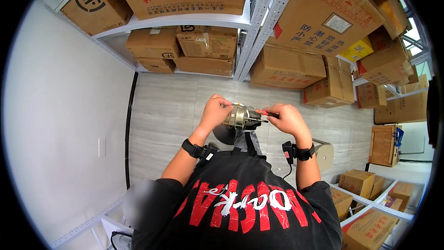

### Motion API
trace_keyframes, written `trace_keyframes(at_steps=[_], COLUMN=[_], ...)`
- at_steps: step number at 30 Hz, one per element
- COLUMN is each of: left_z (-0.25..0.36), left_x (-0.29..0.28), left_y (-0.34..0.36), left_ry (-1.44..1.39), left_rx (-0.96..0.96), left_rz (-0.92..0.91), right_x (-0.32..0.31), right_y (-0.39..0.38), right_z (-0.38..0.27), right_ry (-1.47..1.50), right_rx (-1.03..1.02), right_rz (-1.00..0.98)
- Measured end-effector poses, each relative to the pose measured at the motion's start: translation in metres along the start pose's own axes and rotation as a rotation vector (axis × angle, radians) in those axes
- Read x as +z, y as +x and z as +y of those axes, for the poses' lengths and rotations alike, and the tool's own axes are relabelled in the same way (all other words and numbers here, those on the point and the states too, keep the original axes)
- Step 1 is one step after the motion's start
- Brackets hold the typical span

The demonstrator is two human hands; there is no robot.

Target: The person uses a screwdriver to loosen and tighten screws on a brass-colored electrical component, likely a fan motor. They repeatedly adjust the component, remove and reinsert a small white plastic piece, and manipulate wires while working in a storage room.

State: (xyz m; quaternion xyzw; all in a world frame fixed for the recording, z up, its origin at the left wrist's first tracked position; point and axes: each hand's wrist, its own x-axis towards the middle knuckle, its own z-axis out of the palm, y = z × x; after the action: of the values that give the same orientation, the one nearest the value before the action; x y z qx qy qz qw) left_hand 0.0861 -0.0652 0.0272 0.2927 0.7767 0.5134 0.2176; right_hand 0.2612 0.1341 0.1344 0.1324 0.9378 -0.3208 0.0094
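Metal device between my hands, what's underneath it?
Past the near edge of the metal device, part of a dark round thing and something grey show. Whatever sits directly beneath is covered by the device itself, so I can't tell.

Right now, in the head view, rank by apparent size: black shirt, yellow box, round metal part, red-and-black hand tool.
1. Black shirt
2. Round metal part and yellow box: too alike to rank; the box seems farther away.
3. Red-and-black hand tool, partly covered by the right hand
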Motion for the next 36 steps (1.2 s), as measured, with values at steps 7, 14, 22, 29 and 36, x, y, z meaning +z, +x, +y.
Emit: trace_keyframes(at_steps=[7,14,22,29,36], left_z=[0.001,-0.007,0.009,0.015,0.009], left_x=[0.01,0.018,0.016,0.015,0.016], left_y=[0.002,0.0,-0.007,-0.008,-0.007], left_ry=[-0.012,0.055,0.099,0.164,0.132], left_rx=[0.017,0.071,0.021,0.014,-0.003], left_rz=[0.041,0.136,0.16,0.15,0.137], right_x=[0.009,0.011,0.017,0.019,0.022], right_y=[-0.005,-0.012,-0.016,-0.017,-0.015], right_z=[0.002,-0.002,-0.003,-0.007,-0.013], right_ry=[0.018,0.065,0.034,0.017,0.02], right_rx=[0.057,0.122,0.119,0.081,0.11], right_rz=[-0.008,0.003,0.049,0.076,0.068])
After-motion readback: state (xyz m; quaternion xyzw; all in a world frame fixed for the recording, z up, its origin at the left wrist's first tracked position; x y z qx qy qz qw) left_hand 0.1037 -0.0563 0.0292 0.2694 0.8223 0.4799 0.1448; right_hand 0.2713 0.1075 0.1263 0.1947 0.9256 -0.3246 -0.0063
